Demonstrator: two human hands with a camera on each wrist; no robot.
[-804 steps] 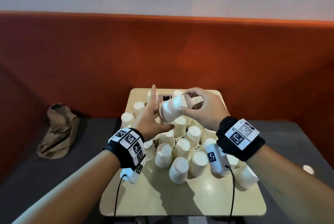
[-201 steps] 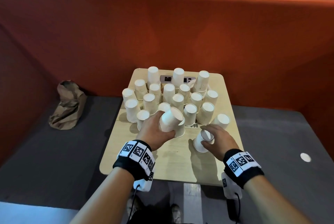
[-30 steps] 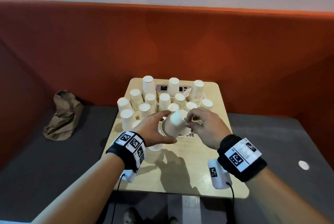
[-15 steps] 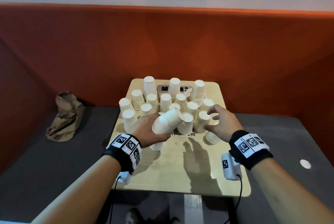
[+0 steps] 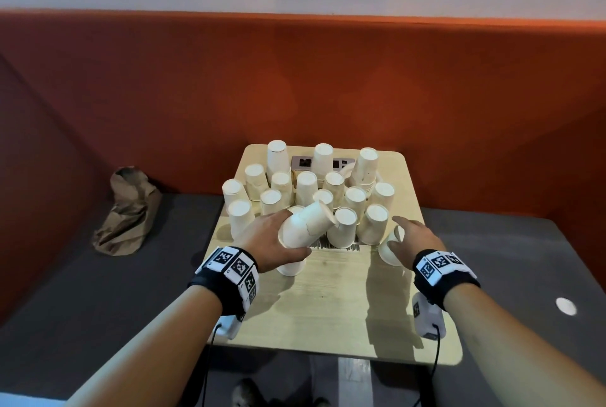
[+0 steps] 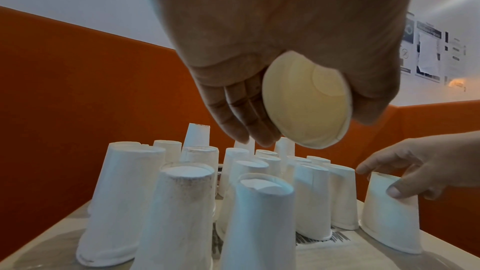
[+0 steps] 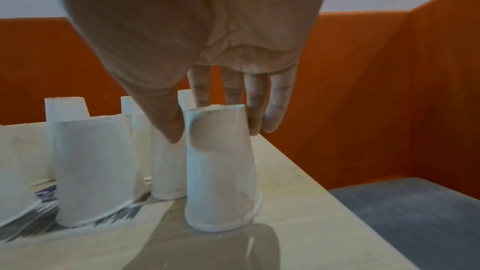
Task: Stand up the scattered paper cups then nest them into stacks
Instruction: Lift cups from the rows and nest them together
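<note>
A: Change since half a second ago: your right hand (image 5: 414, 239) has dropped from above the cluster onto the lone paper cup (image 7: 221, 171) at the desk's (image 5: 328, 301) right edge. Thumb and fingers now bracket its upturned base; the grip looks about to close.

B: And your left hand (image 5: 275, 242)?

A: Unchanged. It grips the nested stack (image 5: 306, 224), tilted, mouth toward the wrist, held above the near row.

B: Meaning?

A: Probably the next cup to go on that stack. Nesting is under way; most cups are unstacked.

B: Surroundings?

A: Inverted cups (image 5: 306, 186) crowd the desk's far half; taller stacks (image 5: 364, 167) stand at the back. Two neighbours (image 5: 373, 223) stand just left of your target, so lift straight up. A crumpled brown paper bag (image 5: 126, 213) lies on the grey seat, well apart.
</note>
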